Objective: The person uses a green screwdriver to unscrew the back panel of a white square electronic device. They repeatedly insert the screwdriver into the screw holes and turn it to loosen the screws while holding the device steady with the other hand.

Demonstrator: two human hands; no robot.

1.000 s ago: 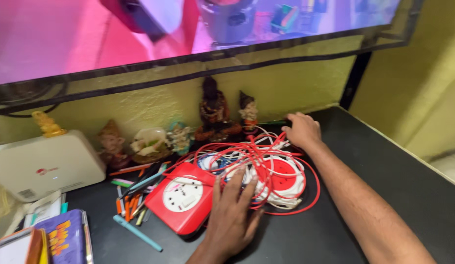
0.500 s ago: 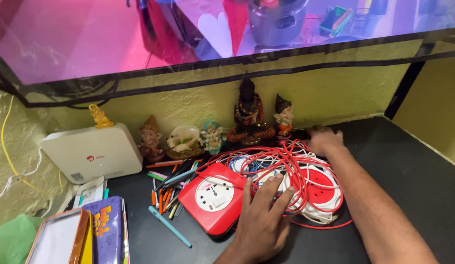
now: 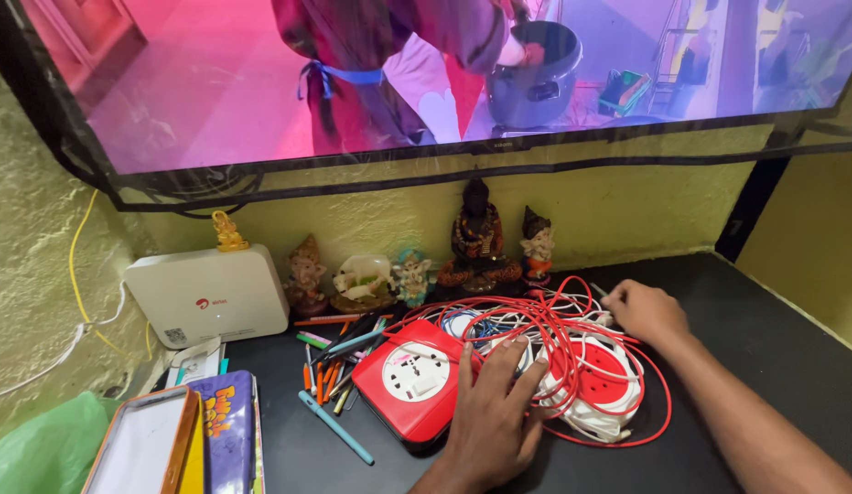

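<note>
The left hand point(image 3: 493, 402) lies flat, fingers spread wide, pressing on a tangle of red cable point(image 3: 572, 334) where it meets a red extension box point(image 3: 415, 386); it grips nothing. The right hand point(image 3: 647, 311) rests at the far edge of the tangle, fingers curled loosely among the strands — whether they pinch a strand cannot be told.

State of the work, as judged: the cable lies in loose, overlapping loops and is not yet gathered or wound; the sorting appears barely started.

Materials and shapes: the cable is thin, glossy, plastic-sheathed; white and blue leads point(image 3: 472, 322) run through it just beyond the left fingertips. The extension box is square, hard red plastic with a round white socket face. Under the loops, between the two hands, sits a round red-and-white cord reel point(image 3: 598, 389). Outboard of the left hand, slim pens point(image 3: 339, 352) lie scattered on the matte black desk point(image 3: 774, 348). Beyond both hands stand small figurines point(image 3: 479, 236) against a rough yellow wall — dark, painted, some pale — beside a smooth white router box point(image 3: 206, 295).
</note>
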